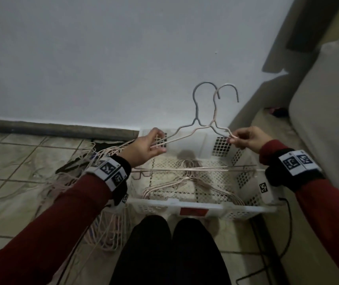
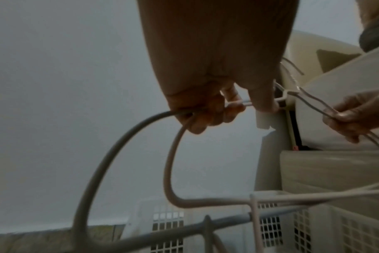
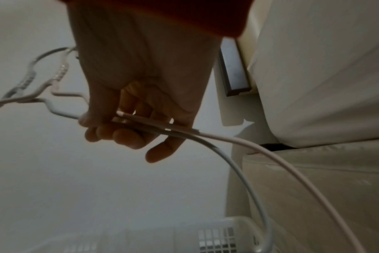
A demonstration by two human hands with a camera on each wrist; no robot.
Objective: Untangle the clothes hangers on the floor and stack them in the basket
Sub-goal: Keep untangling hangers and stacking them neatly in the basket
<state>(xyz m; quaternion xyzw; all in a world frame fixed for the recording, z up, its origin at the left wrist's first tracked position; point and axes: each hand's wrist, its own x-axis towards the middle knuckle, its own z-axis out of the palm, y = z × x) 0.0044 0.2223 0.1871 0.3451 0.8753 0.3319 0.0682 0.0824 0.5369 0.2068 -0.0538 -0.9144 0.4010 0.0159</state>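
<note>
Two hangers: a grey hanger (image 1: 197,112) and a pink hanger (image 1: 215,112) are held upright together above the basket (image 1: 201,205), shoulders overlapping, hooks side by side.
Left fingers: the left hand (image 1: 146,148) has its fingers curled round the left shoulder ends of both wires; the left wrist view shows both wires passing through the closed fingers.
Right fingers: the right hand (image 1: 248,140) pinches the right shoulder ends between thumb and fingertips, both wires in the grip.
Doing the step well: judging by the offset hooks, the pair should be slid into line until hooks and shoulders match, then lowered flat with the hooks pointing as those below do, both ends let go together.
Look of the hangers: thin coated wire, with twisted necks and open hooks.
Basket: white perforated plastic, against the wall, between the hands and the knees; several pink hangers already lie inside.
Floor pile: a tangled heap (image 1: 107,227) remains on the tiles left of the basket, so the task seems well short of done.
</note>
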